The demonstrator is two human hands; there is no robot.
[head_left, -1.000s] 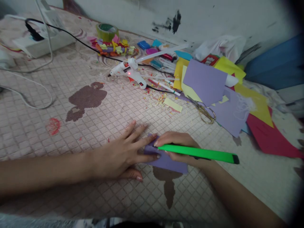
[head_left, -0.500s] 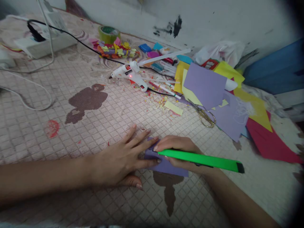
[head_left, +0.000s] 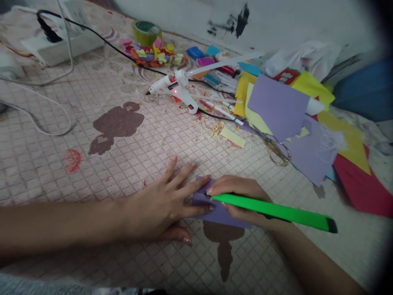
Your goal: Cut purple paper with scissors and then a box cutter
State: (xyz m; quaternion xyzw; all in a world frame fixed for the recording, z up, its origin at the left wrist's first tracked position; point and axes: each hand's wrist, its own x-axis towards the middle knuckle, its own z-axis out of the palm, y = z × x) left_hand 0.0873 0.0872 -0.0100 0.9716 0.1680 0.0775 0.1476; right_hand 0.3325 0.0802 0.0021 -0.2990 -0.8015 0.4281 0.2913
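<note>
A small piece of purple paper lies on the quilted tablecloth in front of me. My left hand is spread flat, its fingers apart, with some fingertips pressing the paper's left part. In my right hand is a bright green utility knife, held like a pen. Its dark tip touches or hovers just over the paper near my left fingertips; contact is hard to tell. The knife's black end points to the right. My right hand covers part of the paper's right side.
Beyond my hands stands a white glue gun with a red light and black cord. Scissors rest by coloured paper sheets. Behind are a tape roll, paper flowers and a power strip.
The camera view has shifted a little, so the background sits further right and higher. My left hand stays spread on the paper, and the knife remains in my right hand at nearly the same spot.
</note>
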